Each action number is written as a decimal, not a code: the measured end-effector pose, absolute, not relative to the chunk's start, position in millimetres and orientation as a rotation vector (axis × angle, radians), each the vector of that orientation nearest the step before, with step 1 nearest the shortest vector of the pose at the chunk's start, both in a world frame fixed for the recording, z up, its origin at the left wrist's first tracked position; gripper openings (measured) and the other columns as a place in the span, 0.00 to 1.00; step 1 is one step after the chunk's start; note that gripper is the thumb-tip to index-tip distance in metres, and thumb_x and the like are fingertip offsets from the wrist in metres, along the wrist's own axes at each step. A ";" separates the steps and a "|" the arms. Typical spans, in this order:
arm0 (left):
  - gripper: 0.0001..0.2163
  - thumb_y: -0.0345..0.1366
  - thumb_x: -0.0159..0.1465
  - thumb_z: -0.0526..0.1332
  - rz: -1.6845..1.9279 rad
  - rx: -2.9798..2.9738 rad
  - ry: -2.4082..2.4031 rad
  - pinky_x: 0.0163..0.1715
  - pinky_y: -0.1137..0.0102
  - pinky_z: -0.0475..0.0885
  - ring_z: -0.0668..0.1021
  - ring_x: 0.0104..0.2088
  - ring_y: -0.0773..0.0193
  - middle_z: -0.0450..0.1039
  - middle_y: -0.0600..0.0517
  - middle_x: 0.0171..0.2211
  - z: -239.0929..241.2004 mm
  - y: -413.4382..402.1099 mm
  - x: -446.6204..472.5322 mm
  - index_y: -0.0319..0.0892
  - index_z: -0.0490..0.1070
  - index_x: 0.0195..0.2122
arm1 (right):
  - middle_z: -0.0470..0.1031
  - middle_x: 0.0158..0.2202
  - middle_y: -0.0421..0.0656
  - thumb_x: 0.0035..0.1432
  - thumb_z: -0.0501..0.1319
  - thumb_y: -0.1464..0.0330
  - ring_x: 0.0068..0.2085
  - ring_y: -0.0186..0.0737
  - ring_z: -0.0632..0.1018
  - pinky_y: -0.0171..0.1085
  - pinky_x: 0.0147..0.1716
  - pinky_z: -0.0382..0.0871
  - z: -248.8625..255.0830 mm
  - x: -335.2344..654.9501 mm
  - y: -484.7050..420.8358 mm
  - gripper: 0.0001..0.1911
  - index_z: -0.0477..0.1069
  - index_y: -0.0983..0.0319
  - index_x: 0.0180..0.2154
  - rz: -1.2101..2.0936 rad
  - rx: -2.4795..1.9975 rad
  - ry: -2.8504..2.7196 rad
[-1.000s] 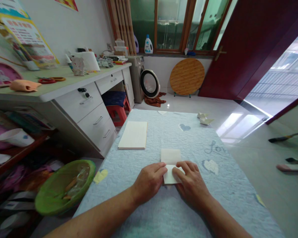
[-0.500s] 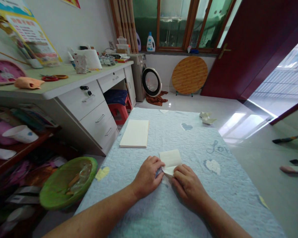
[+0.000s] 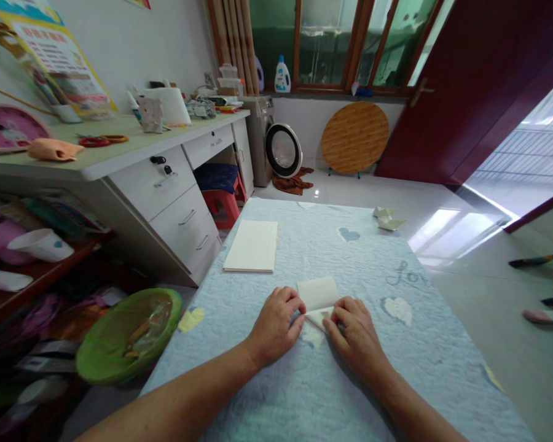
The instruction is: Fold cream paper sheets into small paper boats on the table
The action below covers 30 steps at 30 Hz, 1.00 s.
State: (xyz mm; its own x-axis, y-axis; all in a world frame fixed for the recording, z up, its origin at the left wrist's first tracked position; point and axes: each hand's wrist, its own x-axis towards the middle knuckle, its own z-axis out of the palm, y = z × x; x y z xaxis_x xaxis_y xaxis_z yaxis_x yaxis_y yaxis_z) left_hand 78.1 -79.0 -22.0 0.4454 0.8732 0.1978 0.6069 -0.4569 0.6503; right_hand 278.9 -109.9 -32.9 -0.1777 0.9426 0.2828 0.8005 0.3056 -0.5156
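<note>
A small folded sheet of paper [image 3: 317,293] lies on the light blue tablecloth [image 3: 258,399], its near part turned into a slanting flap. My left hand [image 3: 279,320] pinches the paper's left corner between thumb and fingers. At the right end of the flap, my right hand [image 3: 354,326] has its curled fingers pressed on the paper; its fingertips partly cover the fold. Beyond my left hand rests a pad of blank paper [image 3: 251,247]. Folded paper boats [image 3: 389,221] stand near the table's far right corner.
Left of the table is a green basket [image 3: 92,350] on the floor, and a desk [image 3: 133,178] with drawers. A red stool [image 3: 221,190] is tucked beneath it. Past the far edge stand a washing machine [image 3: 258,141] with its door open and a round wooden tabletop [image 3: 354,138].
The near flap now lies as a slanting triangle, its edge more exposed. My right hand has shifted slightly right, its fingers lifted a little. My left hand stays at the left corner.
</note>
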 end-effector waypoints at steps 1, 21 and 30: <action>0.05 0.28 0.61 0.60 0.717 2.209 1.242 0.47 0.60 0.68 0.70 0.43 0.56 0.69 0.49 0.39 -22.2 -78.8 78.2 0.44 0.72 0.35 | 0.70 0.33 0.43 0.60 0.60 0.70 0.37 0.44 0.69 0.44 0.39 0.63 -33.3 278.8 -109.7 0.10 0.68 0.59 0.25 0.330 -1.556 -2.020; 0.01 0.30 0.64 0.61 0.632 2.367 1.385 0.44 0.61 0.68 0.70 0.42 0.56 0.69 0.49 0.38 -27.8 -76.8 86.9 0.42 0.71 0.34 | 0.70 0.32 0.44 0.58 0.62 0.69 0.37 0.46 0.69 0.45 0.39 0.61 -38.2 276.5 -105.4 0.11 0.68 0.59 0.24 0.285 -1.700 -1.951; 0.12 0.30 0.70 0.52 0.814 2.974 0.860 0.45 0.62 0.71 0.74 0.44 0.56 0.75 0.46 0.46 -33.7 -102.8 83.1 0.36 0.70 0.50 | 0.69 0.32 0.43 0.59 0.62 0.69 0.37 0.44 0.68 0.43 0.40 0.60 -38.2 276.3 -104.6 0.12 0.69 0.60 0.23 0.290 -1.733 -1.960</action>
State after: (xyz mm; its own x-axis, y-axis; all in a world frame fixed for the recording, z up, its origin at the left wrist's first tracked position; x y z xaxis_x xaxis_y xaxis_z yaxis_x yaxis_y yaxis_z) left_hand 83.1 -102.8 -33.7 0.7264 0.4835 0.4884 0.5141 -0.8539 0.0808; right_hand 276.3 -104.6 -38.2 -0.0616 0.9718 0.2275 0.8646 0.1658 -0.4744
